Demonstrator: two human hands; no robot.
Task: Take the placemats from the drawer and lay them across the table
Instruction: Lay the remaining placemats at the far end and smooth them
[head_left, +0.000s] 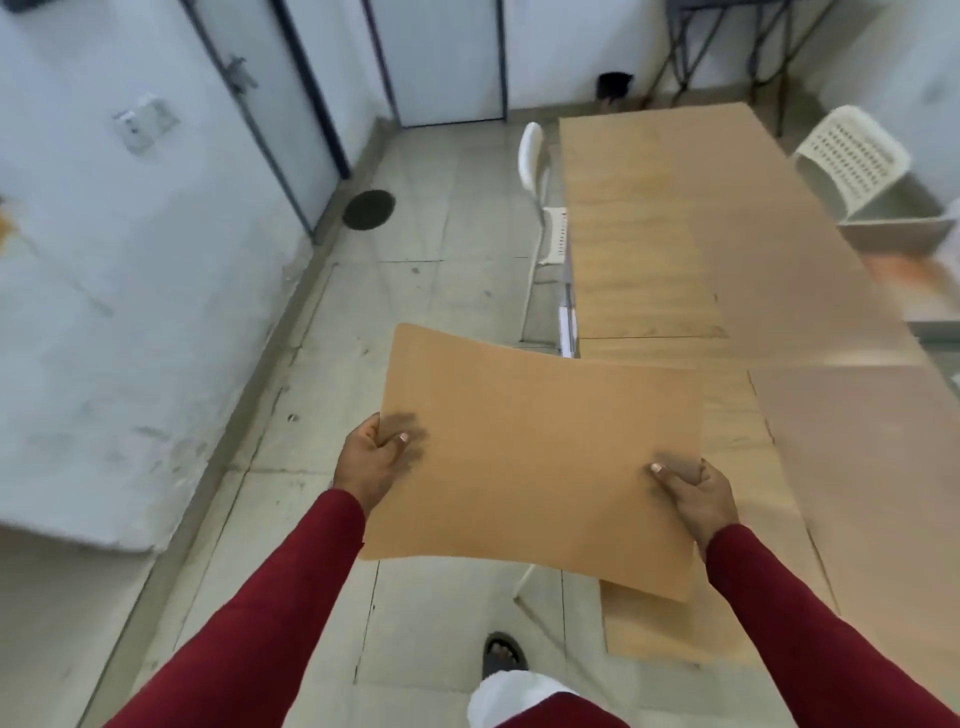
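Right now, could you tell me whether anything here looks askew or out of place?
Only slightly: the placemat gripped by the left hand and right hand bows and hangs partly off the table edge, not yet laid. The image is blurred, so finer faults cannot be judged.

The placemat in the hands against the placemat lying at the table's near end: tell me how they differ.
The held placemat is off the table, gripped by the left hand and right hand; the laid placemat rests on the table, untouched. The held one bows and tilts; the laid one lies flat. The held one shows whole; the laid one is mostly hidden beneath it. Both are plain tan sheets.
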